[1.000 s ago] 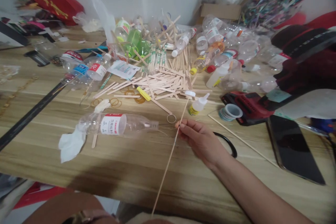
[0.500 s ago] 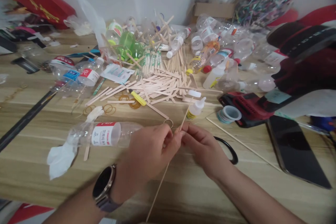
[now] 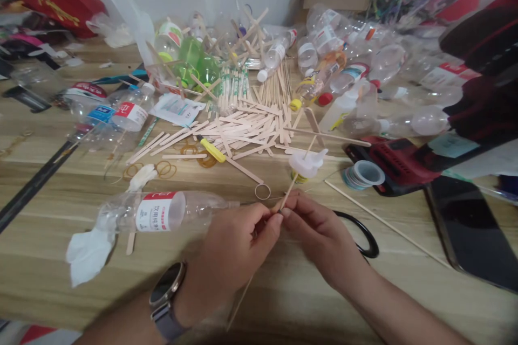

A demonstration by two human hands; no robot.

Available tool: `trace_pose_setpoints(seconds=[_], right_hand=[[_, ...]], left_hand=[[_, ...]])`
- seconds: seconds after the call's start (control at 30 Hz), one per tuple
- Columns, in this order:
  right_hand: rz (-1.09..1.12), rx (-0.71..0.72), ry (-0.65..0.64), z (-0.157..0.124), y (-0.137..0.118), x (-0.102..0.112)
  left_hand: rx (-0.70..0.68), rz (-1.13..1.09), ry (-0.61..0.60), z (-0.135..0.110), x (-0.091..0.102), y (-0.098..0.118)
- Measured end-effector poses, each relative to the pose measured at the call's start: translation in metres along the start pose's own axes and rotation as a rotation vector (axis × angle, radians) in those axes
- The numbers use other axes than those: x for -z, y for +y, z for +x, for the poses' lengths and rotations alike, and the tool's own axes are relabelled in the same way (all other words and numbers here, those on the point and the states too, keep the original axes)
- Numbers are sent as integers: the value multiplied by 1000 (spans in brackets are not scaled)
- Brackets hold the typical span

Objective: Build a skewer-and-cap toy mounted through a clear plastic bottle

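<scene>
A thin wooden skewer (image 3: 294,180) runs slantwise through the fingertips of my left hand (image 3: 240,242), its lower end showing below that hand. My right hand (image 3: 324,237) pinches the skewer right beside the left fingertips. Something small and dark shows where the fingertips meet; what it is, I cannot make out. Behind the skewer's upper end stands a small white glue bottle (image 3: 309,163). A clear plastic bottle (image 3: 162,213) with a red and white label lies left of my left hand. Partly hidden by my right hand is a black loop handle (image 3: 369,240).
Flat wooden sticks (image 3: 243,132) are heaped mid-table, with a yellow-handled tool (image 3: 212,150) and rubber bands (image 3: 164,169) close by. Several plastic bottles (image 3: 324,38) crowd the back. On the right are a tape roll (image 3: 366,175), a red and black power tool (image 3: 399,159), a second skewer (image 3: 384,221) and a phone (image 3: 471,226).
The view has shifted slightly. Both hands still pinch the skewer, whose upper end now crosses in front of the glue bottle, and its lower end has drawn up a little.
</scene>
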State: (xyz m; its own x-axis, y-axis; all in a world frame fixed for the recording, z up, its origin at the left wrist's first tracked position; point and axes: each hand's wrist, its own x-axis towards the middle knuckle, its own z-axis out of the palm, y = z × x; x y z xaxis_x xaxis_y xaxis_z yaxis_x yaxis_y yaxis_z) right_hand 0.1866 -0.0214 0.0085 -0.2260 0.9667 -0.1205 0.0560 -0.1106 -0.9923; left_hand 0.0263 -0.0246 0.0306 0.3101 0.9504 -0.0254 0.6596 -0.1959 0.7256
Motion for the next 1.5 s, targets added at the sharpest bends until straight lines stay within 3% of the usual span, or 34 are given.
trace_pose_setpoints(seconds=[0.37, 0.57, 0.77, 0.97, 1.23, 1.5], right_hand=[[37, -6, 47, 0, 6, -4], [113, -66, 49, -1, 10, -7], [152, -60, 36, 0, 5, -9], [100, -8, -17, -3, 5, -12], [70, -49, -29, -3, 7, -15], [181, -18, -43, 0, 10, -26]], left_hand=[[22, 17, -3, 1, -4, -2], [-190, 227, 154, 0, 0, -3], [-389, 114, 154, 0, 0, -5], [-378, 61, 135, 1, -1, -7], [-332, 45, 108, 7, -2, -11], [-309, -22, 59, 14, 4, -16]])
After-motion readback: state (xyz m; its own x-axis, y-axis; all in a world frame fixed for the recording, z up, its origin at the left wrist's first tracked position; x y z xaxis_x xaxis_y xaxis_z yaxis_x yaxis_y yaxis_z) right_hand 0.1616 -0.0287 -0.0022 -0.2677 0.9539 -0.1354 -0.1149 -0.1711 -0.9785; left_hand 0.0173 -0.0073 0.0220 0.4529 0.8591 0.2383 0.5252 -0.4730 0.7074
